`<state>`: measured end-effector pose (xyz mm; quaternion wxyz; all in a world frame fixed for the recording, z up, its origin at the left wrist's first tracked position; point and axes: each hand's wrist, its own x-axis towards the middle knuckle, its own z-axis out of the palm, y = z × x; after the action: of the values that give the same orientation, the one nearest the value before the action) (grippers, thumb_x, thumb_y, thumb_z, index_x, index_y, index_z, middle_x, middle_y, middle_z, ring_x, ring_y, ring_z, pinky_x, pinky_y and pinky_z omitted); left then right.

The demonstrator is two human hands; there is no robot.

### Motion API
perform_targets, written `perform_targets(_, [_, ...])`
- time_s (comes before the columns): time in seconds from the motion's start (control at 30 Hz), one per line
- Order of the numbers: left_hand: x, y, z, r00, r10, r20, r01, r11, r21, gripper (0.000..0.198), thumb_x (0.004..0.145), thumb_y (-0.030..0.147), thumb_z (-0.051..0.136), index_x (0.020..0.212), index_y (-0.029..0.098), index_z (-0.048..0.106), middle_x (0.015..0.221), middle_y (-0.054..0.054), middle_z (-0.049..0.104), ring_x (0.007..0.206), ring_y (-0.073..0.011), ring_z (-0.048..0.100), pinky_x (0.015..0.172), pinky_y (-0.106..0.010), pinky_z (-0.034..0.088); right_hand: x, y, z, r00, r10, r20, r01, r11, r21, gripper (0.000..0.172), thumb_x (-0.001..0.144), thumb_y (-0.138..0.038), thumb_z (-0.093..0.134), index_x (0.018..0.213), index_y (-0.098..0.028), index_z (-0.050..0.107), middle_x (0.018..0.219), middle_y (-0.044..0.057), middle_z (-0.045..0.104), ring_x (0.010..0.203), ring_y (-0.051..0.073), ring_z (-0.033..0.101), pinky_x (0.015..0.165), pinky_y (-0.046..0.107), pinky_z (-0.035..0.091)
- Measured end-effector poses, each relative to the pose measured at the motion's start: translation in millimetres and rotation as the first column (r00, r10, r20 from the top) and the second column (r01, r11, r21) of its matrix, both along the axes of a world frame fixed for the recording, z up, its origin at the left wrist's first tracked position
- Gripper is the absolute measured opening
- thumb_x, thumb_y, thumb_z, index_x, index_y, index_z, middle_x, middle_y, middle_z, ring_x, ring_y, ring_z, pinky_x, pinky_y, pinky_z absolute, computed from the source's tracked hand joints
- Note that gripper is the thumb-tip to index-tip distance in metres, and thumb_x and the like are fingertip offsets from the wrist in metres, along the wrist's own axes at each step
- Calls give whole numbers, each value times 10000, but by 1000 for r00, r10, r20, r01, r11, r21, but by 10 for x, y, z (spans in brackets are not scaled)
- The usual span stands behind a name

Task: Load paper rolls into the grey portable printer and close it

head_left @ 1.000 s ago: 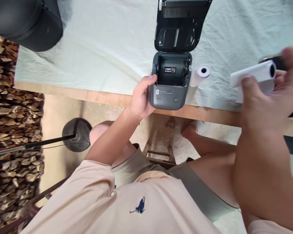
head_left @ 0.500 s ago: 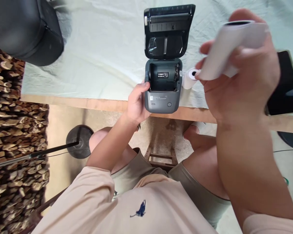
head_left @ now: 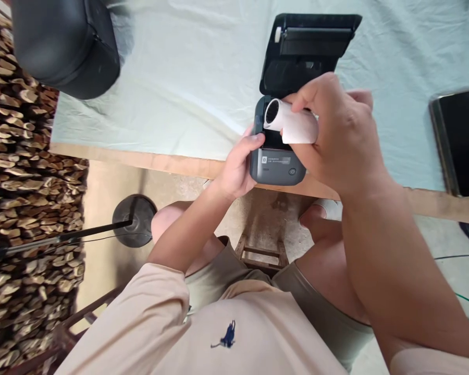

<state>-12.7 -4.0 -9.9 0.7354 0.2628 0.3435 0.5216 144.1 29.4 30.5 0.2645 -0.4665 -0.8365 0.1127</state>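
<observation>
A small dark grey label printer (head_left: 277,169) stands at the table's front edge with its black lid (head_left: 305,49) tipped back. My left hand (head_left: 238,164) grips the printer's left side, thumb on the rim of the paper bay. In my right hand (head_left: 338,133) is a white paper roll (head_left: 297,122), pinched between thumb and fingers. The roll is tilted over the bay, its hollow core facing left and a loose paper flap hanging toward me. Roll and hand cover much of the bay, so I cannot tell whether the roll touches its walls.
A black zip case (head_left: 66,49) stands at the table's back left. On the right lies a dark-screened tablet or phone (head_left: 467,143). Pale green cloth (head_left: 187,73) covers the wooden table. A round black stand base (head_left: 135,221) is on the floor, left of my knee.
My right hand has brought the paper roll left and down to the printer's open bay. A second small roll beside the printer is now hidden. My left hand still holds the printer.
</observation>
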Motion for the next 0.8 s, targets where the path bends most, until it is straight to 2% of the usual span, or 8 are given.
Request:
perform_targets(0.13, [3, -3, 11, 1000, -7, -17, 7, 1000, 5, 190, 893, 313, 507, 1029, 215, 596, 940, 13, 691, 978, -175, 715, 804, -282, 605, 46, 7, -8, 998, -41, 49, 38, 998, 55, 268, 764, -161, 505, 1022, -230, 506, 1076, -31, 695, 835, 172, 621, 815, 363, 364])
perform_targets(0.2, [0, 1, 5, 1000, -9, 23, 9, 1000, 15, 166, 890, 292, 528, 1021, 215, 594, 901, 24, 677, 817, -125, 704, 717, -238, 590, 55, 5, -7, 996, -52, 66, 47, 995, 83, 268, 758, -157, 516, 1015, -230, 533, 1063, -36, 704, 871, 178, 624, 842, 375, 369])
perform_targets(0.27, [-6, 9, -11, 997, -5, 71, 3, 1000, 24, 147, 880, 280, 558, 1003, 210, 597, 871, 27, 668, 742, -97, 679, 673, -209, 570, 58, 3, -23, 998, -39, 57, 34, 996, 84, 256, 771, -142, 528, 1008, -229, 573, 1092, -35, 709, 951, 187, 634, 886, 396, 377])
perform_targets(0.37, [-16, 26, -41, 997, -2, 78, 1, 1000, 10, 201, 859, 337, 597, 1015, 211, 607, 849, 15, 678, 737, -118, 680, 659, -223, 562, 60, -2, -69, 999, -22, -31, 25, 994, 103, 150, 838, -174, 557, 928, -248, 650, 1183, -45, 691, 1086, 205, 623, 937, 427, 377])
perform_targets(0.5, [-11, 35, -47, 999, 4, 42, -5, 1000, 4, 275, 859, 421, 578, 1021, 203, 620, 903, -15, 698, 934, -192, 714, 743, -275, 573, 46, -61, -122, 987, -10, -157, 44, 976, 213, 147, 896, -262, 561, 868, -294, 702, 948, -36, 714, 984, 202, 609, 890, 431, 400])
perform_targets(0.6, [-7, 29, -27, 999, 25, 29, -26, 999, 20, 277, 863, 464, 578, 930, 199, 616, 860, -13, 672, 954, -187, 704, 741, -266, 559, 7, -151, -160, 977, 107, -183, -60, 968, 243, 128, 908, -320, 575, 887, -293, 699, 933, -28, 709, 1008, 199, 598, 921, 424, 422])
perform_targets(0.7, [-23, 19, -6, 999, 30, -31, -29, 1000, 10, 230, 826, 371, 679, 965, 202, 612, 853, 9, 650, 817, -117, 668, 692, -214, 521, -28, -213, -196, 964, 176, -199, -125, 962, 244, 142, 892, -344, 585, 969, -273, 680, 1001, -1, 705, 1062, 203, 600, 930, 409, 449])
perform_targets(0.8, [-42, 6, 10, 996, 3, -84, -2, 1000, 14, 283, 774, 245, 736, 1021, 213, 603, 917, 17, 665, 817, -111, 662, 751, -225, 538, -23, -187, -214, 930, 142, -338, -50, 962, 267, 125, 897, -321, 540, 908, -250, 643, 898, 17, 681, 976, 175, 612, 910, 390, 468])
